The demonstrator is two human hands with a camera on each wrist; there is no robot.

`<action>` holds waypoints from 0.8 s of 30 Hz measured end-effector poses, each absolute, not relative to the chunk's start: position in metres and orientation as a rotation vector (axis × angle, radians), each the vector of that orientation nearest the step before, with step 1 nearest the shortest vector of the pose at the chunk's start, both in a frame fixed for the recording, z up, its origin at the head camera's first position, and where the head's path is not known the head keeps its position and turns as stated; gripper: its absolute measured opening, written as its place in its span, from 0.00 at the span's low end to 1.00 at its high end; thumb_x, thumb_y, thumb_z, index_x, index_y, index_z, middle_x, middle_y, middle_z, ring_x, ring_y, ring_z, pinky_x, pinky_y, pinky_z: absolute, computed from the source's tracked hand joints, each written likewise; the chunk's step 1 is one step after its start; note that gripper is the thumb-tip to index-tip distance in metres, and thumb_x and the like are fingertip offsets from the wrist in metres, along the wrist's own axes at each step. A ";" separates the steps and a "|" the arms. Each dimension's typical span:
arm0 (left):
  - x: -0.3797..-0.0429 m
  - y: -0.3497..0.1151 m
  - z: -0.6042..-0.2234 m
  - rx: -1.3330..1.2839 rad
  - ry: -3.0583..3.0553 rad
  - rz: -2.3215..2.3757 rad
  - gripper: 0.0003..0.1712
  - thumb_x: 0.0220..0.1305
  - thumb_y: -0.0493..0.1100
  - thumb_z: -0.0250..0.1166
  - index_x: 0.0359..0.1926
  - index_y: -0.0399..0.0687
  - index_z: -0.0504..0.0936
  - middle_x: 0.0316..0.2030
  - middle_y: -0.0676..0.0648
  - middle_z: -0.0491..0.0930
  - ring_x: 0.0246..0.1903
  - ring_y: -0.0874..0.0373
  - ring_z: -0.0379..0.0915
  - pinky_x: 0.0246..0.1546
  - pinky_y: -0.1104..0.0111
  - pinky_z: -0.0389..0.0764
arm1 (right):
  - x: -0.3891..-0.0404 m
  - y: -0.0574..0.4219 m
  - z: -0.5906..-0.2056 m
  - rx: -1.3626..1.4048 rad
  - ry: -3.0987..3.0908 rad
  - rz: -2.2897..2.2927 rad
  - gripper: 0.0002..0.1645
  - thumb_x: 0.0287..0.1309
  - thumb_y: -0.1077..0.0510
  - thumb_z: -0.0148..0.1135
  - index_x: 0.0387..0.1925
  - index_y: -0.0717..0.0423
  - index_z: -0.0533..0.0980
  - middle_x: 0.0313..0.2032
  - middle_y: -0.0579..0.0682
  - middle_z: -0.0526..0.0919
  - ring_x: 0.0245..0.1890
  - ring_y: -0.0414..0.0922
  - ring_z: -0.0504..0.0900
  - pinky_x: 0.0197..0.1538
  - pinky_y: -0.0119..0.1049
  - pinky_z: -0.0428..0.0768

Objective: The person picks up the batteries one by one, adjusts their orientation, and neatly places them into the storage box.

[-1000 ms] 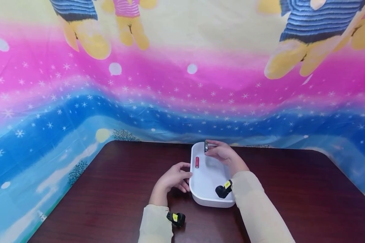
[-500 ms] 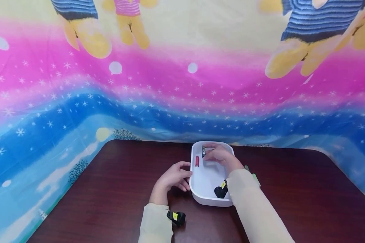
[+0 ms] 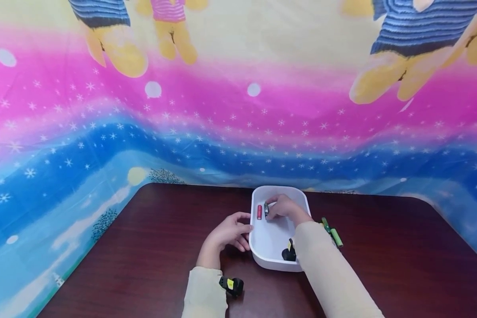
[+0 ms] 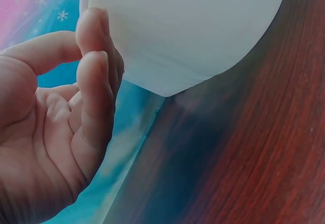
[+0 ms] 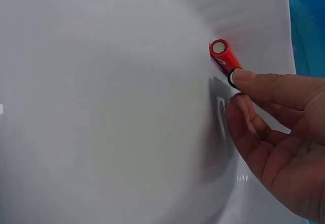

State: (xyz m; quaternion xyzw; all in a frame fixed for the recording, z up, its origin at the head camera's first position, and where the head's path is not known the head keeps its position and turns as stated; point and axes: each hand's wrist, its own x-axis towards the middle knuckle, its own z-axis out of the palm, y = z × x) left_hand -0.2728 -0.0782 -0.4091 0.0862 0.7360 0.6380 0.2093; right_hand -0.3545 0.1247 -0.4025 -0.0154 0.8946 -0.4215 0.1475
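In the head view a white tray stands on the dark wooden table, with a red battery lying inside near its left wall. My right hand reaches into the tray and pinches a dark battery between thumb and fingers, just right of the red one. From the right wrist, the dark battery's end peeks out by the thumb, close to the red battery; the rest is hidden. Beside the tray's left wall, my left hand rests its fingertips against the outside, fingers loosely bent.
Several green batteries lie on the table to the right of the tray, partly hidden by the right sleeve. A printed cloth hangs behind the table's far edge.
My right hand has lowered the dark battery from over the tray's far end into the tray, beside the red one. Green batteries have come into view past the sleeve. The left hand stays.
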 end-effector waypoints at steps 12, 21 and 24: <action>-0.271 -0.079 -0.410 0.241 2.038 1.779 0.27 0.64 0.40 0.58 0.61 0.39 0.62 0.23 0.38 0.78 0.14 0.55 0.76 0.16 0.65 0.80 | -0.353 0.120 -0.408 -0.042 2.609 -1.127 0.31 0.40 0.65 0.72 0.51 0.64 0.75 0.24 0.50 0.78 0.21 0.42 0.73 0.26 0.31 0.73; -0.272 -0.079 -0.408 0.237 2.042 1.764 0.26 0.65 0.40 0.57 0.62 0.39 0.62 0.23 0.41 0.78 0.14 0.56 0.77 0.17 0.65 0.81 | -0.357 0.117 -0.411 -0.085 2.637 -1.083 0.32 0.39 0.63 0.73 0.51 0.62 0.75 0.30 0.50 0.78 0.26 0.43 0.73 0.29 0.31 0.71; -0.271 -0.079 -0.407 0.238 2.043 1.765 0.26 0.65 0.39 0.57 0.62 0.39 0.62 0.23 0.41 0.77 0.14 0.56 0.77 0.17 0.65 0.81 | -0.357 0.117 -0.411 -0.099 2.639 -1.083 0.32 0.40 0.63 0.73 0.51 0.62 0.75 0.31 0.49 0.78 0.26 0.43 0.73 0.29 0.30 0.72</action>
